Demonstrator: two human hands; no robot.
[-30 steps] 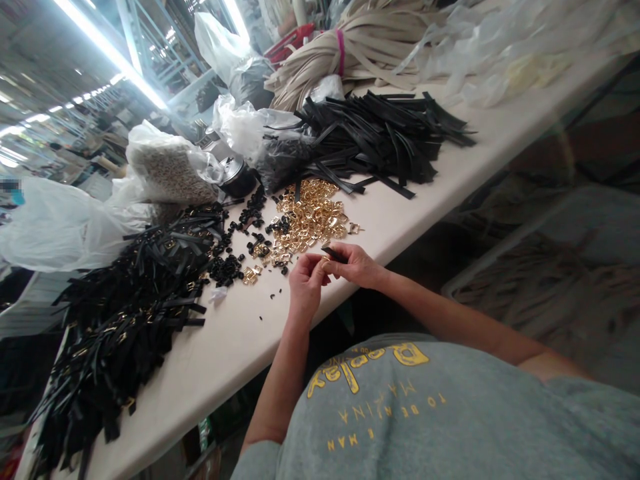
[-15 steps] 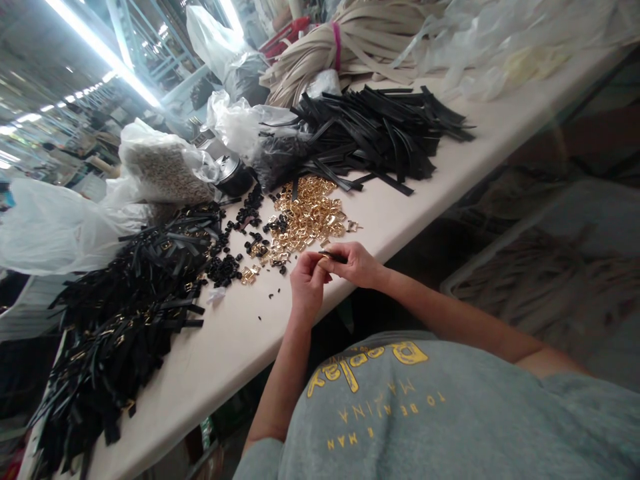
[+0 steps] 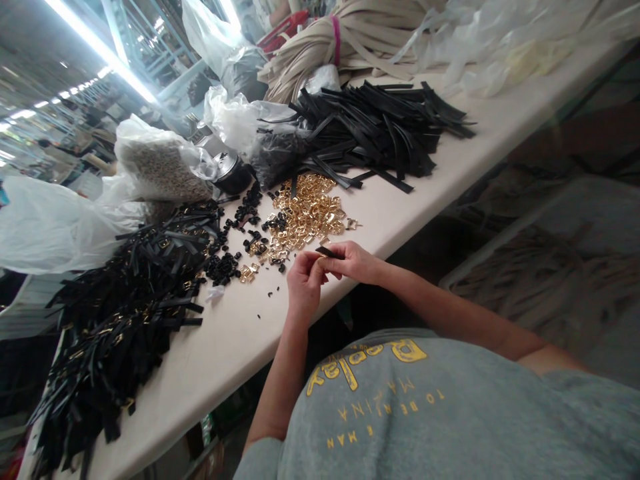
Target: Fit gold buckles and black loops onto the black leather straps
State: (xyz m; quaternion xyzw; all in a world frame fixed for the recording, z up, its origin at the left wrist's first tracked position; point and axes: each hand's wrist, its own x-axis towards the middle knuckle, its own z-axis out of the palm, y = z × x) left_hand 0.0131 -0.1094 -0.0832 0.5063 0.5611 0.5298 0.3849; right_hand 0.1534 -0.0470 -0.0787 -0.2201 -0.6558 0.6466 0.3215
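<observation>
Both hands meet just above the table's near edge. My right hand [image 3: 356, 263] is closed on a short black strap [image 3: 327, 252], whose end sticks out past the fingers. Pressed against it, my left hand [image 3: 304, 279] pinches at a bit of gold metal on the strap, which looks like a buckle; the fingers mostly hide it. Just beyond the hands lies a heap of gold buckles [image 3: 307, 217]. Small black pieces [image 3: 223, 269] are scattered to its left.
Loose black straps [image 3: 380, 130] are piled at the back. Black straps with gold buckles [image 3: 130, 320] cover the table's left end. Behind stand plastic bags [image 3: 155, 160], a black tin with a silver top [image 3: 230, 170] and a beige strap bundle [image 3: 305, 57]. The table edge [image 3: 235, 393] runs diagonally.
The black strap's end now sticks up more plainly between the fingers. My hands have shifted very slightly left and stay together; the piles look unchanged.
</observation>
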